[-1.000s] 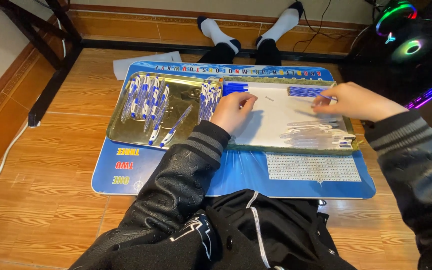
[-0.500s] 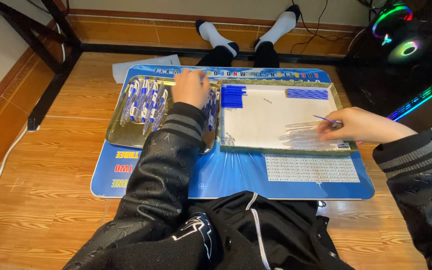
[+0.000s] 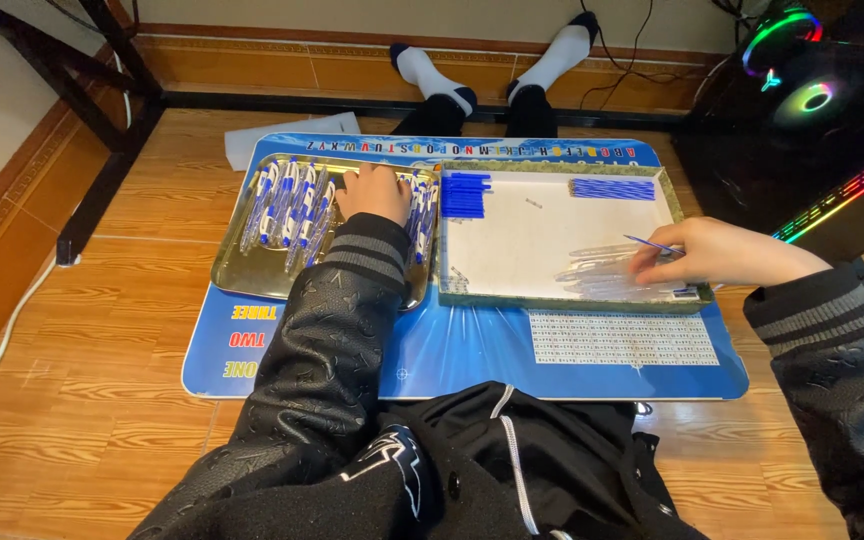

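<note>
While the left hand point(image 3: 374, 192) is resting on pens in the metal tray point(image 3: 242, 270), fingers hidden, grip unclear.
Right hand point(image 3: 717, 252) is pinching a blue refill point(image 3: 649, 243), its length running left-right over clear barrels point(image 3: 607, 272) just below in the white tray point(image 3: 512, 235).

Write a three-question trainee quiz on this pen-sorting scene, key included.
1. True or false: the left hand rests in the metal tray of blue pens.
2. What does the right hand pinch? A) thin blue refill B) scissors C) coin
3. Which container holds the clear pen barrels?

Key: 1 true; 2 A; 3 the white-lined box.
</note>
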